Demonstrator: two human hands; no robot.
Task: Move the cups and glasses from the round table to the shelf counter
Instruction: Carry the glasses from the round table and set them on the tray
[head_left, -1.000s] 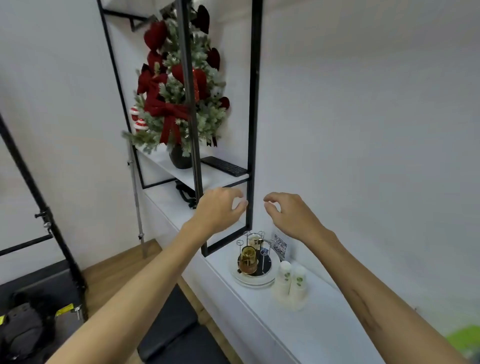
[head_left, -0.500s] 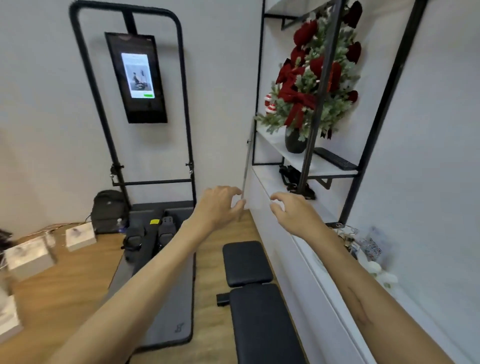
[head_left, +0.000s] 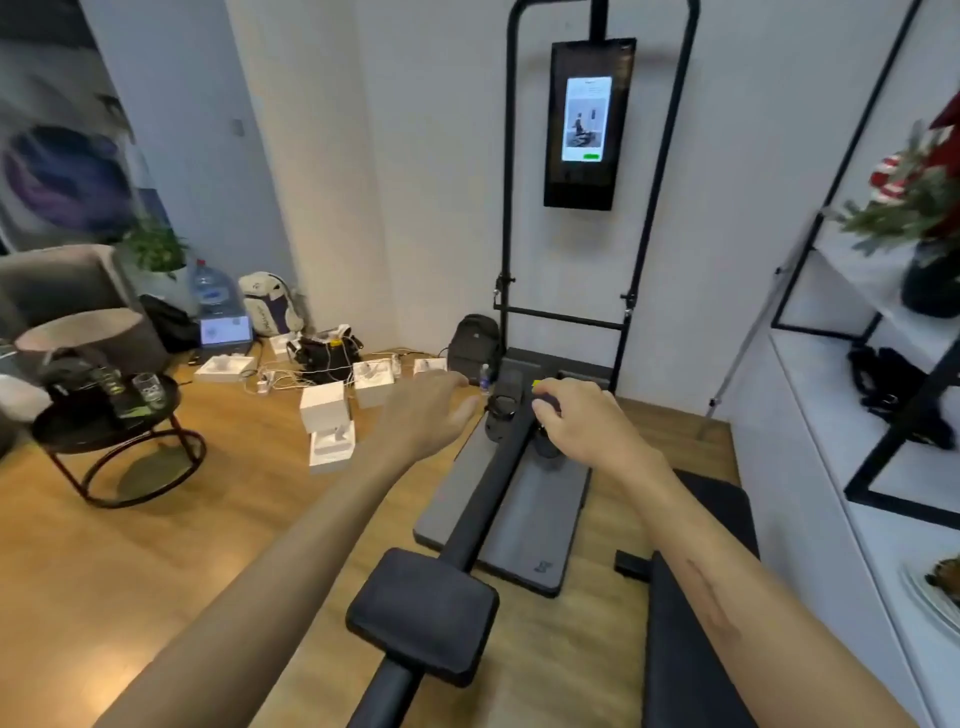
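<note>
1. The room is evenly bright with soft indoor light.
2. The lit screen (head_left: 588, 120) glows against its dark panel.
3. The round table (head_left: 106, 418) casts a faint shadow on the floor beneath it.
4. Left of the table, the picture smears with motion blur.
5. Right of the screen, the shelf frame (head_left: 852, 171) leans and blurs from wide-angle distortion.

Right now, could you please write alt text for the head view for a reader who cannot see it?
Both bare hands, left hand and right hand, reach forward empty over an exercise bench. At far left, a glass stands on the round table; the white shelf counter runs along the right.
</note>
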